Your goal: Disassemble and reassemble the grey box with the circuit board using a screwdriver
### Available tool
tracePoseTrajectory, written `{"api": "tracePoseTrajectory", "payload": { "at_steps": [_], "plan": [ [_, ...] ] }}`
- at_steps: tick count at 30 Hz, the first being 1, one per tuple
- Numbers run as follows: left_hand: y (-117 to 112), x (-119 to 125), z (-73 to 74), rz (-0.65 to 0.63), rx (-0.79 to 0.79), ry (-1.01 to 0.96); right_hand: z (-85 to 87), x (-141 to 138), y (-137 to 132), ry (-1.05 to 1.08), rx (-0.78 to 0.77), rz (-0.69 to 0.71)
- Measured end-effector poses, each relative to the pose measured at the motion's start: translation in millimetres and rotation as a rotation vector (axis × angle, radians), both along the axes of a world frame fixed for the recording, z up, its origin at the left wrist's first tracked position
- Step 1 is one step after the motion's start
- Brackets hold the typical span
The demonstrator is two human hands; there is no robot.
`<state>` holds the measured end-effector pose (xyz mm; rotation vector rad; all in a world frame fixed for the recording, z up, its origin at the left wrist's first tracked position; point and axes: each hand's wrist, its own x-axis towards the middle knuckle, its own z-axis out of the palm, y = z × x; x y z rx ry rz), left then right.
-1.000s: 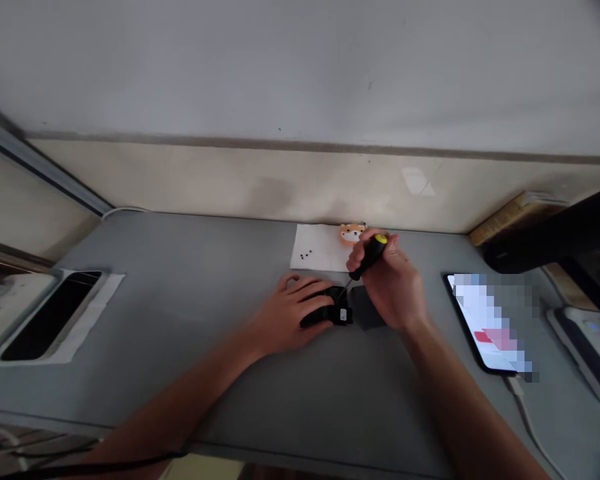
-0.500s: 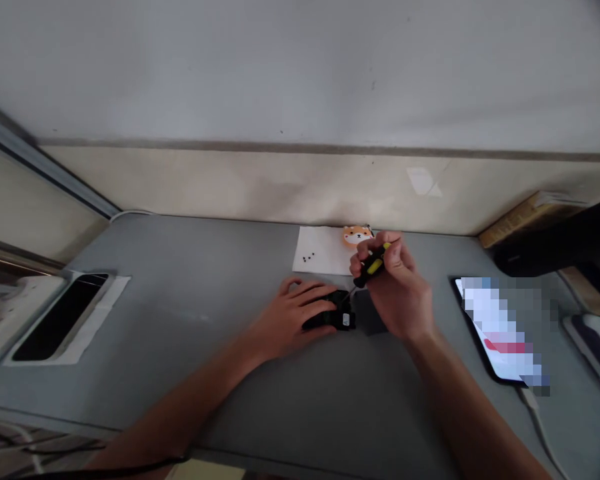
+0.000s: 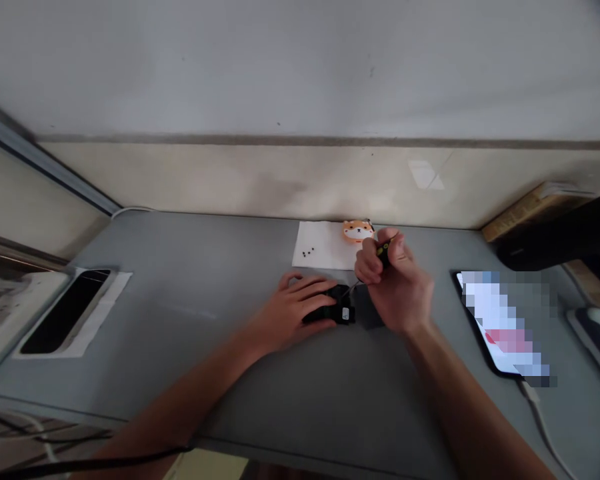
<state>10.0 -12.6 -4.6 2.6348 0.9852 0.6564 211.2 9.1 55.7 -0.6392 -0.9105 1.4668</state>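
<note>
My left hand lies over a small black device on the desk, its fingers gripping the near part. A pale label with dark print shows on the device's right end. In my right hand is a screwdriver with a black and yellow handle, wrapped by the fingers. Its thin shaft slants down and left to the device, where the tip cannot be made out clearly. Just behind, several tiny black screws lie on a white sheet of paper.
An orange-and-white animal-face case sits on the paper's far right. A lit phone with a white cable lies to the right on the grey desk. At left is a dark slab on white paper. Behind stands the wall.
My right hand has turned the screwdriver, and its handle now points more toward me with less of it showing. The left hand stays on the device. The view has shifted slightly.
</note>
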Motion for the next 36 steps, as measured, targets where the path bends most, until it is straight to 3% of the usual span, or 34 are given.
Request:
{"api": "tracePoseTrajectory", "payload": {
  "at_steps": [4, 10, 18, 26, 36],
  "plan": [
    [-0.3, 0.3, 0.4, 0.004, 0.008, 0.005, -1.0, 0.4, 2.9, 0.025, 0.022, -0.059],
    [0.1, 0.4, 2.1, -0.003, 0.000, 0.011, 5.6, 3.7, 4.8, -0.077, -0.011, 0.027],
    [0.8, 0.2, 1.4, -0.012, 0.005, 0.016, 3.5, -1.9, -0.7, 0.049, 0.008, 0.028],
    [0.4, -0.4, 3.5, -0.006, -0.004, 0.031, 5.0, 5.1, 5.1, 0.010, -0.039, 0.095],
    [-1.9, 1.5, 8.1, 0.013, -0.024, 0.049, 2.6, 2.4, 1.5, 0.103, -0.015, 0.063]
  ]
}}
